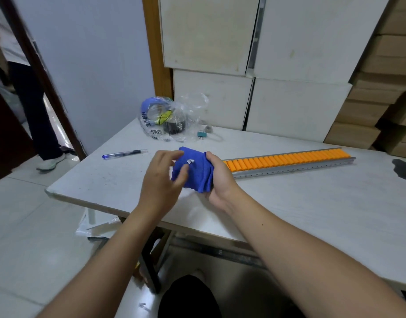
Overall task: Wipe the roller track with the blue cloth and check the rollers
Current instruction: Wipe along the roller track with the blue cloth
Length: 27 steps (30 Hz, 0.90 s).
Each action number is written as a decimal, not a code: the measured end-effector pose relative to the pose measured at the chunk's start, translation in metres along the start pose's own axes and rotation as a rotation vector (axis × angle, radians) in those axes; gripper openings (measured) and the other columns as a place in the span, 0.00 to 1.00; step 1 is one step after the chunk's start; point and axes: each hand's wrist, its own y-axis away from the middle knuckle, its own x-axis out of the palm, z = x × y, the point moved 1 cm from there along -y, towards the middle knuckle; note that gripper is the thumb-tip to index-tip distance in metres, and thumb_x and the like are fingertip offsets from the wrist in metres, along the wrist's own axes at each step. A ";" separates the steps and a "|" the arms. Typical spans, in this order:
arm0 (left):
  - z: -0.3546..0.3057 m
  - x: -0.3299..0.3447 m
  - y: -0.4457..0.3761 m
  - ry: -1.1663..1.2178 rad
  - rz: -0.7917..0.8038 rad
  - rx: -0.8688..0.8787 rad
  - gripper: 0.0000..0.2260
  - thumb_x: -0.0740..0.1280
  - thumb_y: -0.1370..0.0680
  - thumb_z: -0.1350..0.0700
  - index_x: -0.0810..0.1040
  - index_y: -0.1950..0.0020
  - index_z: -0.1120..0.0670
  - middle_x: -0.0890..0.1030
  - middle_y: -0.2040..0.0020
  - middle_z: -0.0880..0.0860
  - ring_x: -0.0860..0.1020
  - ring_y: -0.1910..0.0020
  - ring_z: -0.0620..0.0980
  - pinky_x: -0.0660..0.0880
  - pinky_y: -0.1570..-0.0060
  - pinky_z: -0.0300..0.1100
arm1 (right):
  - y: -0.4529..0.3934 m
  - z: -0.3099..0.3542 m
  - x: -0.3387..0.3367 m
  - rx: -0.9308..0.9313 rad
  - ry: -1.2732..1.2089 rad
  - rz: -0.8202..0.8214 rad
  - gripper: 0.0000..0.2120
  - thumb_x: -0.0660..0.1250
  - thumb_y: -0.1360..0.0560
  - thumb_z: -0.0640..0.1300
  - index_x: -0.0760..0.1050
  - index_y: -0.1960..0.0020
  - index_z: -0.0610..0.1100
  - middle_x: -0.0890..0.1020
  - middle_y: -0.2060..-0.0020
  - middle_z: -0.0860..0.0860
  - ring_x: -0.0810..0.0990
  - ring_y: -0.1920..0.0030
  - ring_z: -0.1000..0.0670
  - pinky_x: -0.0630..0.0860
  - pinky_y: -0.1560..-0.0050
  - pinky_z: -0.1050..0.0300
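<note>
A folded blue cloth (194, 172) with a small white tag is held just above the white table (312, 203). My right hand (219, 180) grips its right side, and my left hand (162, 175) pinches its left edge with thumb and fingers. The roller track (289, 162), a grey metal rail filled with several orange rollers, lies on the table to the right of my hands. Its near end is hidden behind my right hand and the cloth.
A clear plastic bag (172, 120) with tape rolls sits at the table's back. A blue pen (125, 154) lies to the left, a teal binder clip (202, 134) behind the cloth. White boxes (289, 104) and cardboard cartons (369, 125) stand behind. A person's legs (36, 111) show in the doorway.
</note>
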 end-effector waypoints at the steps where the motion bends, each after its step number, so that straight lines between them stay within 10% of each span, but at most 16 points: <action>1: -0.006 0.004 -0.002 -0.033 0.034 0.024 0.14 0.68 0.25 0.56 0.76 0.40 0.55 0.75 0.48 0.51 0.73 0.55 0.44 0.70 0.55 0.33 | 0.002 0.000 -0.002 0.007 -0.002 0.020 0.19 0.54 0.19 0.52 0.79 0.49 0.41 0.85 0.60 0.45 0.84 0.61 0.48 0.80 0.62 0.56; 6: -0.020 0.017 -0.006 -0.133 0.077 0.071 0.07 0.69 0.25 0.58 0.82 0.49 0.55 0.77 0.51 0.54 0.76 0.57 0.52 0.75 0.63 0.48 | 0.008 0.000 -0.008 0.013 -0.024 0.033 0.20 0.53 0.18 0.52 0.77 0.42 0.40 0.84 0.57 0.43 0.83 0.57 0.46 0.80 0.59 0.52; 17: -0.020 0.044 0.009 0.042 0.275 0.036 0.07 0.68 0.25 0.61 0.83 0.49 0.56 0.76 0.58 0.49 0.75 0.61 0.50 0.73 0.58 0.43 | 0.004 0.022 -0.055 -0.068 -0.044 -0.207 0.22 0.57 0.20 0.55 0.76 0.38 0.40 0.83 0.44 0.42 0.81 0.44 0.41 0.76 0.39 0.44; 22: -0.019 0.063 0.016 0.098 0.438 -0.167 0.05 0.68 0.25 0.57 0.80 0.52 0.49 0.82 0.57 0.47 0.78 0.57 0.49 0.75 0.52 0.49 | 0.005 0.031 -0.078 -0.110 -0.023 -0.292 0.20 0.57 0.20 0.54 0.77 0.39 0.41 0.83 0.46 0.44 0.82 0.48 0.45 0.78 0.47 0.49; 27: -0.017 0.070 0.017 -0.034 0.379 -0.003 0.07 0.66 0.23 0.54 0.83 0.52 0.53 0.82 0.48 0.49 0.76 0.49 0.47 0.75 0.51 0.45 | 0.005 0.038 -0.094 -0.115 -0.023 -0.288 0.20 0.57 0.19 0.54 0.77 0.38 0.42 0.83 0.44 0.44 0.82 0.48 0.45 0.78 0.49 0.49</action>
